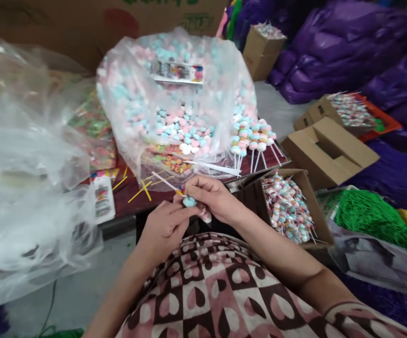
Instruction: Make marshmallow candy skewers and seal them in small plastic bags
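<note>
Close to my body, both hands hold a marshmallow lollipop (189, 202), its white stick pointing up and left. A light-blue marshmallow shows between the fingers, and clear printed wrapping hangs below. My right hand (214, 196) pinches near the base of the stick, where a bit of yellow shows. My left hand (165, 226) has its fingers closed against the wrapped candy from the other side. On the table edge just beyond lie several yellow strips (140, 191) and loose white sticks (217, 168). Unwrapped marshmallow lollipops (259, 136) rest at the table's right end.
A big clear bag of pink, blue and white marshmallows (185, 126) fills the table, gummy rings (171, 159) at its front. Printed wrappers (103, 197) lie left, beside crumpled plastic (30, 164). A carton of wrapped lollipops (289, 206) stands right; purple sacks (337, 47) are behind.
</note>
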`<move>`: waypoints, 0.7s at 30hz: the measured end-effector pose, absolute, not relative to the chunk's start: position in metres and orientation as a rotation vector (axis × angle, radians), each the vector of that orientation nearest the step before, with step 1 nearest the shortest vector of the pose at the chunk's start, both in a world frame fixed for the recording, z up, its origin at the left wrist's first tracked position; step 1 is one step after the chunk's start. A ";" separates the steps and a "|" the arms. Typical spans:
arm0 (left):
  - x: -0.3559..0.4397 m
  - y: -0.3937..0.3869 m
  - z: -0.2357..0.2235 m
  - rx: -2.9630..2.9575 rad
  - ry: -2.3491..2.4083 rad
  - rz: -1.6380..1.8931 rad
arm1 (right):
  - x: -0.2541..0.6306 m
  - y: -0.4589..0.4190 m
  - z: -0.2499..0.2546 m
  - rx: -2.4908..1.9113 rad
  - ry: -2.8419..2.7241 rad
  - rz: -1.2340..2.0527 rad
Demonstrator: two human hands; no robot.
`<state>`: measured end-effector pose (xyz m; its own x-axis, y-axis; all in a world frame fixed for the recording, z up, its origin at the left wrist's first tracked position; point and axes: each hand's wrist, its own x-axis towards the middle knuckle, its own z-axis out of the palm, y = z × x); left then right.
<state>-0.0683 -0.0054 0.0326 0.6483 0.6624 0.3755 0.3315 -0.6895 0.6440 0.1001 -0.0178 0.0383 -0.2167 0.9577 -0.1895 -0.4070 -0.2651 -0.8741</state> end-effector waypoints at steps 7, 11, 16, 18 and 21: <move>-0.054 -0.001 0.028 2.206 0.814 0.751 | 0.204 -0.080 0.000 -1.474 -0.631 1.121; -0.052 0.001 0.028 2.083 0.930 0.742 | 0.289 -0.114 -0.043 -2.177 -0.808 0.411; -0.052 0.001 0.025 2.057 0.971 0.763 | 0.334 -0.123 -0.060 -2.343 -0.795 0.239; -0.052 0.002 0.024 2.024 0.995 0.773 | 0.325 -0.113 -0.047 -2.274 -0.844 0.151; -0.053 0.003 0.024 1.961 1.030 0.783 | 0.294 -0.084 -0.019 -1.975 -0.970 0.105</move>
<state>-0.0532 0.0034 0.0235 0.4837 0.8602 0.1614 0.3860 -0.3752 0.8427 0.2938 -0.0835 -0.0191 0.6881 0.6663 0.2874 0.5893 -0.2821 -0.7571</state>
